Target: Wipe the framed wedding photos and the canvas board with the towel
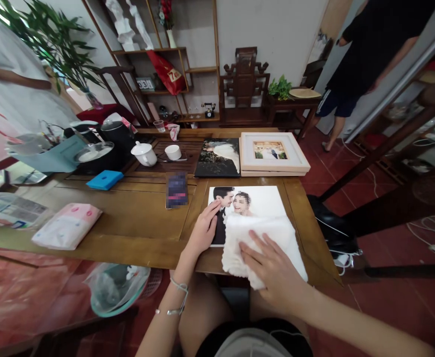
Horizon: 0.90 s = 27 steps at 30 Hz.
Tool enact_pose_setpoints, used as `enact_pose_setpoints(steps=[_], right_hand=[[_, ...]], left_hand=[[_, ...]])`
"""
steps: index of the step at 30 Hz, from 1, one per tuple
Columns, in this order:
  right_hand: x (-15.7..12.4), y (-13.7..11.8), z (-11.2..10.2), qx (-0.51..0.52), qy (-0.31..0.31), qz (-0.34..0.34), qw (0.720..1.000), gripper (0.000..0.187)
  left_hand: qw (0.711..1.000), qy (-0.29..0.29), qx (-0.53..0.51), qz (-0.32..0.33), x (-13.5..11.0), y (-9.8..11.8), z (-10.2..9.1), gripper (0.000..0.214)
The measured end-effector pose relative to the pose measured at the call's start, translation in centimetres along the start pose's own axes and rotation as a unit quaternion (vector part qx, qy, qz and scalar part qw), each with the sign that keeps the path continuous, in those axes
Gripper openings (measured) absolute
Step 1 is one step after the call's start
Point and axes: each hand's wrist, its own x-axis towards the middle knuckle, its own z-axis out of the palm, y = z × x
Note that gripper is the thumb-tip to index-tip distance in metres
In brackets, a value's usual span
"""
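Note:
A white photo panel with a picture of a couple lies on the wooden table before me. My left hand rests on its left side, fingers stretched flat over the dark-suited part. Across the panel's lower right is spread a white towel, covering that part of the picture and hanging past the table's front edge. My right hand presses on the towel with its fingers spread flat. Behind the panel lie a dark photo panel and a light wooden picture frame.
On the table are a phone-like dark item, blue box, tissue pack, lidded white cup and small white bowl. A lined bin stands below. One person is at right, another at left.

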Motion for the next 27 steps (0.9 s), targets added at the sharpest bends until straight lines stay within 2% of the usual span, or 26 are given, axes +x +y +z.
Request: enact_pose_setpoints(steps=[2,4,7,10,12,15,19,21,24,27], right_hand=[[0.8,1.6,-0.5,0.009,0.013,0.003,1.000,0.079],[2.7,4.6,-1.2,0.002,0.042,0.018,0.999,0.074],[6.1,9.2,-2.4,-0.043,0.091,0.057,0.993,0.053],[8.5,11.3,-3.3,-0.095,0.108,0.117,0.983,0.051],[9.0,10.6,-3.2,-0.114,0.092,0.142,0.979,0.058],[8.1,6.9,-2.0,-0.124,0.050,0.121,0.984,0.067],[5.3,1.2,0.6,-0.104,0.016,-0.001,0.994,0.075],[4.1,-0.3,1.2,-0.085,0.006,-0.051,0.995,0.079],[2.8,0.3,0.7,-0.046,-0.003,-0.080,0.996,0.083],[2.0,3.4,-0.7,-0.012,0.008,-0.063,0.998,0.086]], left_hand=[[1.000,-0.002,-0.002,-0.001,0.0,0.1,0.0,0.043],[1.000,-0.002,-0.005,-0.005,0.0,0.2,-0.1,0.042],[1.000,0.000,-0.006,-0.010,0.0,0.2,0.0,0.042],[1.000,0.002,-0.007,-0.005,0.0,0.1,0.0,0.042],[1.000,0.002,-0.006,-0.004,0.0,0.1,0.1,0.042],[1.000,0.004,-0.006,-0.004,0.1,0.0,0.1,0.042],[0.999,-0.003,-0.025,0.020,0.2,0.0,-0.1,0.040],[0.999,-0.001,-0.032,0.028,0.1,-0.2,-0.1,0.040],[0.999,0.003,-0.029,0.026,0.0,-0.4,0.0,0.042],[1.000,0.005,-0.019,0.010,0.0,-0.5,0.1,0.042]])
